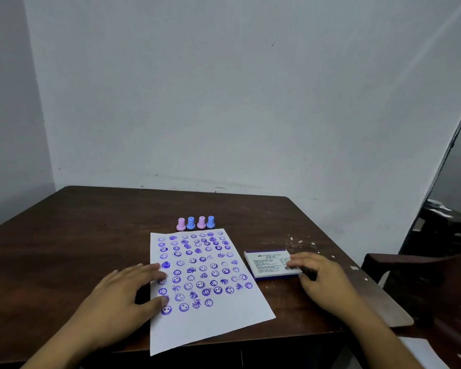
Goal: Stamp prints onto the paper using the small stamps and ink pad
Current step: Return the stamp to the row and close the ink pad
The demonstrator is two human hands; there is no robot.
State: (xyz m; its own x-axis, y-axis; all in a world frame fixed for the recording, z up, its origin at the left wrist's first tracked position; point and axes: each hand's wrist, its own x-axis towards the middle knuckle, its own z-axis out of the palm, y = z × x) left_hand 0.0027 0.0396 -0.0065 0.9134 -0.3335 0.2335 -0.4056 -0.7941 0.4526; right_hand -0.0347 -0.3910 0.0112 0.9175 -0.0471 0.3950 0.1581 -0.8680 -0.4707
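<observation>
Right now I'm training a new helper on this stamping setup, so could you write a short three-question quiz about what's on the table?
1. True or false: the ink pad is shut, its labelled lid on.
2. How many small stamps stand beyond the far edge of the paper? A) two B) four C) six
3. Fill in: the left hand rests on the paper's ___ edge, while the right hand touches the ink pad.

Key: 1 true. 2 B, two pink and two blue, in a row. 3 left.
</observation>
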